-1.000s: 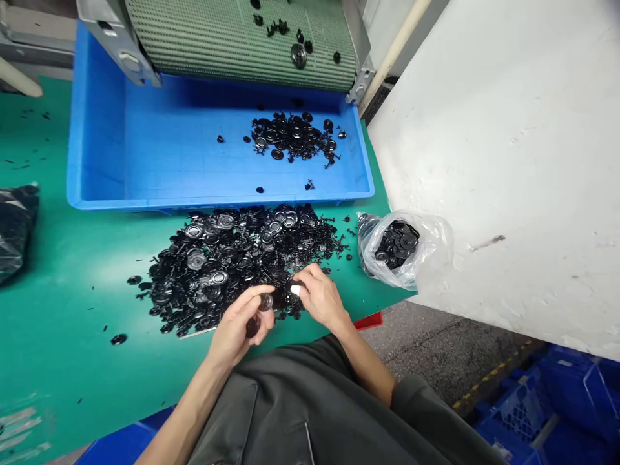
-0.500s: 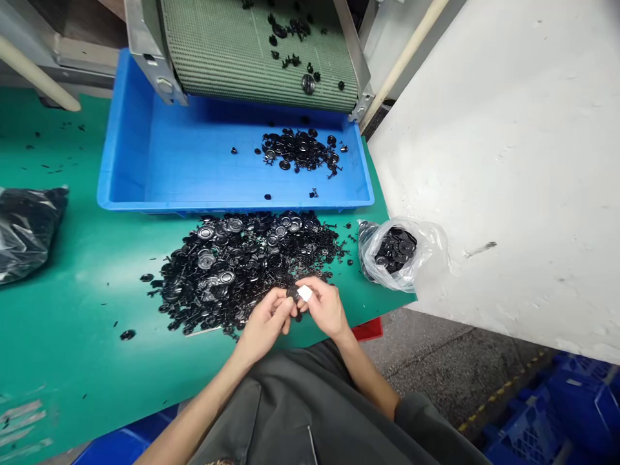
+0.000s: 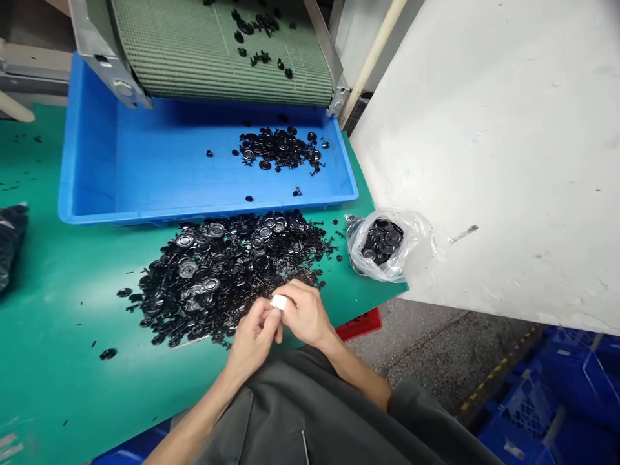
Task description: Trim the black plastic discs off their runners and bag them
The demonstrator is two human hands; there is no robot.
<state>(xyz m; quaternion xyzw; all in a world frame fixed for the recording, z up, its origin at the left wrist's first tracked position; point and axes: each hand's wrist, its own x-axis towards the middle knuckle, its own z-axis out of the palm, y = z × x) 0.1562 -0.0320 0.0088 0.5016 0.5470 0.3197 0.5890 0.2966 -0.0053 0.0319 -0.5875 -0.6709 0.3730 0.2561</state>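
My left hand [image 3: 252, 333] and my right hand [image 3: 305, 315] meet over the near edge of the heap, fingers pinched together. Between the fingertips they hold a small black plastic disc, now almost wholly hidden by the fingers. A white wrap [image 3: 278, 301], perhaps tape, covers the tip of my right thumb. Just beyond the hands spreads a heap of black plastic parts [image 3: 194, 284], round ringed discs mixed with small thin pieces. To the right stands an open clear plastic bag [image 3: 411, 242] with black discs [image 3: 382, 240] inside.
A blue tray [image 3: 145, 187] behind the heap holds a smaller pile of black parts [image 3: 281, 147]. Above it ends a green conveyor belt [image 3: 217, 58] carrying more pieces. A white panel [image 3: 494, 161] borders the right. Below the green table [image 3: 62, 323] are a red bin [image 3: 361, 325] and blue crates [image 3: 533, 407].
The view has shifted, so the scene sits further left. My hands have closed in tighter, and the black disc seen between the fingertips is now mostly covered.
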